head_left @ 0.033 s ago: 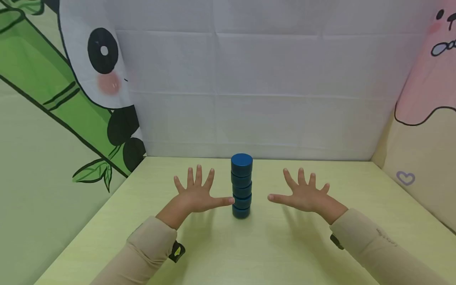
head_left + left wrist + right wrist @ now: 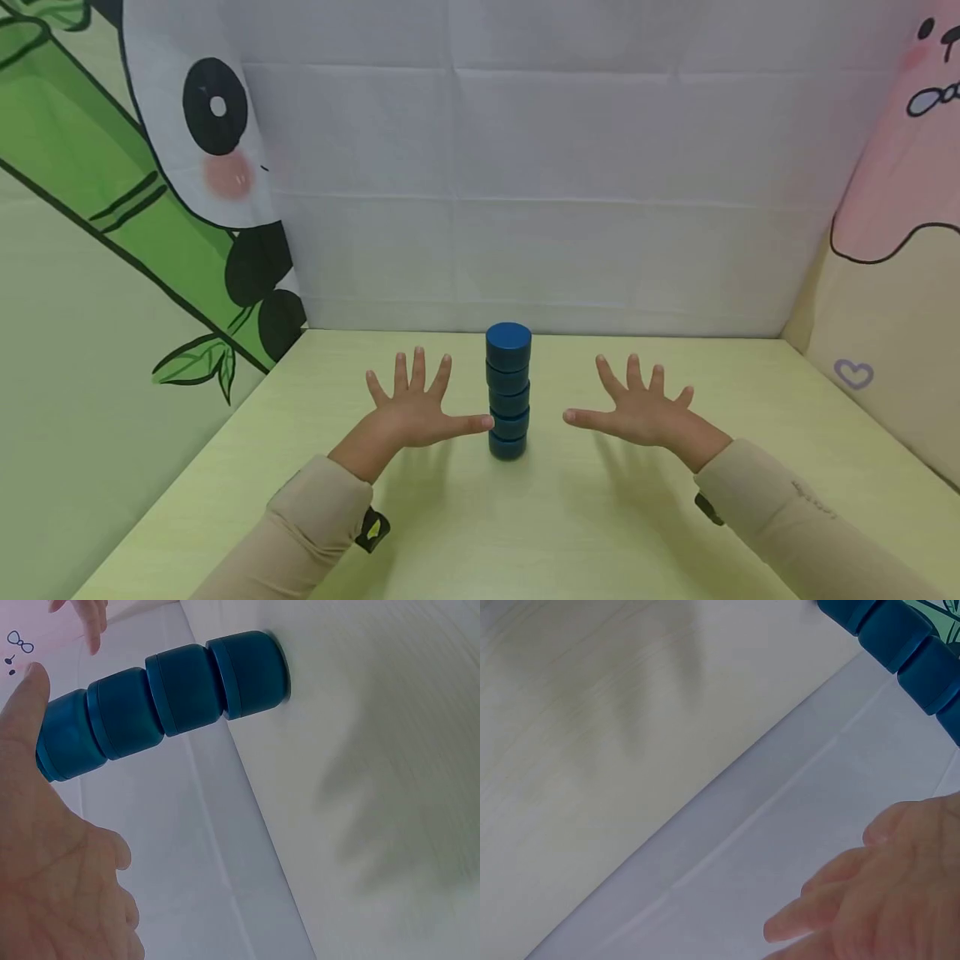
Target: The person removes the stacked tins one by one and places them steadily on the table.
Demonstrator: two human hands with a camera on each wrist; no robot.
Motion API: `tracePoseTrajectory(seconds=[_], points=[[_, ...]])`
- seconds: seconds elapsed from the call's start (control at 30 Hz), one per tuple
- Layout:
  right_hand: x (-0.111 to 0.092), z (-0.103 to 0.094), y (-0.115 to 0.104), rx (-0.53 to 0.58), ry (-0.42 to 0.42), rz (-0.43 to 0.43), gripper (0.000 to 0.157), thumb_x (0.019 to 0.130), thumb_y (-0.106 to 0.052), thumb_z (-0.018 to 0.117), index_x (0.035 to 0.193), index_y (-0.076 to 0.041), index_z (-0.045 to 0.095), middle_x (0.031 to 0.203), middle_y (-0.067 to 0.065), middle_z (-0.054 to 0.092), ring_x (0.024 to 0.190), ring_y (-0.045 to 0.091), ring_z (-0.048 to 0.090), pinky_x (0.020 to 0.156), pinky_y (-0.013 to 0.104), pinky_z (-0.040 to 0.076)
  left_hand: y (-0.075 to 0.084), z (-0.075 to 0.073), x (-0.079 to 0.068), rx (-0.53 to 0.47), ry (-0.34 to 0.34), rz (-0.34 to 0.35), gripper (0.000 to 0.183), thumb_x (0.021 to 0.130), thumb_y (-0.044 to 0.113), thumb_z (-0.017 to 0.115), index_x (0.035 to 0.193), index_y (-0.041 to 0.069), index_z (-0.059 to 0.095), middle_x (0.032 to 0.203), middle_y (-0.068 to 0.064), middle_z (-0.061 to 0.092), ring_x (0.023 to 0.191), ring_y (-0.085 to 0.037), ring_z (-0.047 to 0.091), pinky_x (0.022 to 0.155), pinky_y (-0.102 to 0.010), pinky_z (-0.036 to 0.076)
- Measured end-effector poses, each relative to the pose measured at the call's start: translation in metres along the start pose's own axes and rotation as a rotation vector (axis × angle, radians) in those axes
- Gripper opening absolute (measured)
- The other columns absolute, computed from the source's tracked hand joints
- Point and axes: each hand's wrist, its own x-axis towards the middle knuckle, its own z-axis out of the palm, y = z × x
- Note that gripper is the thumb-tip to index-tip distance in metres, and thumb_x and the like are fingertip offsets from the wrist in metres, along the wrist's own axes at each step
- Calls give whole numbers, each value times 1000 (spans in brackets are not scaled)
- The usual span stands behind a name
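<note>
A tower of several short blue cylinders [image 2: 508, 392] stands upright on the table, the discs slightly out of line with each other. To its left my left hand [image 2: 415, 414] hovers with fingers spread, and its thumb tip overlaps the tower's lower part in the head view. My right hand [image 2: 647, 412] is held to the right, fingers also spread and the thumb pointing at the tower across a gap. Neither hand holds anything. In the left wrist view the blue cylinders [image 2: 191, 686] lie beyond the thumb; the right wrist view catches part of them [image 2: 900, 637] at the top corner.
The pale wood-grain table [image 2: 480, 533] bears shadows of both hands. A creased white cloth [image 2: 562, 192] hangs along its back edge. Printed side panels stand at left, with a panda and bamboo [image 2: 97, 167], and at right, with a pink figure [image 2: 892, 183].
</note>
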Motion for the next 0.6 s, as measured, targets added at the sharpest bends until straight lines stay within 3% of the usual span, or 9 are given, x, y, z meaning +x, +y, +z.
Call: tracePoseTrajectory(seconds=[0.17, 0.3, 0.43, 0.6], points=[[0, -3, 1, 13, 11, -14, 110, 72, -82, 41, 150, -18, 0, 150, 29, -12, 130, 59, -13, 89, 79, -13, 1, 0, 2, -16, 9, 1, 117, 65, 88, 42, 150, 22, -3, 152, -15, -22, 134, -37, -29, 96, -68, -23], [1, -8, -1, 68, 83, -90, 107, 75, -76, 47, 150, -15, 1, 150, 30, -10, 132, 56, -13, 93, 77, -13, 1, -1, 8, -109, 54, 36, 116, 67, 85, 45, 150, 20, -5, 152, -17, -22, 135, -39, -28, 97, -69, -21], [6, -11, -6, 183, 177, -202, 102, 80, -67, 53, 150, -11, 4, 153, 24, -2, 138, 47, -8, 101, 71, -10, 1, -1, 15, -303, 106, 112, 112, 72, 75, 53, 150, 18, -3, 154, -14, -13, 139, -37, -18, 104, -67, -12], [18, -9, -20, 383, 259, -269, 90, 83, -61, 54, 149, -14, 17, 153, 12, 20, 139, 36, 18, 108, 62, 19, 2, 3, 25, -636, 166, 175, 96, 79, 57, 63, 150, 18, 13, 155, -7, 16, 141, -32, 15, 110, -55, 22]])
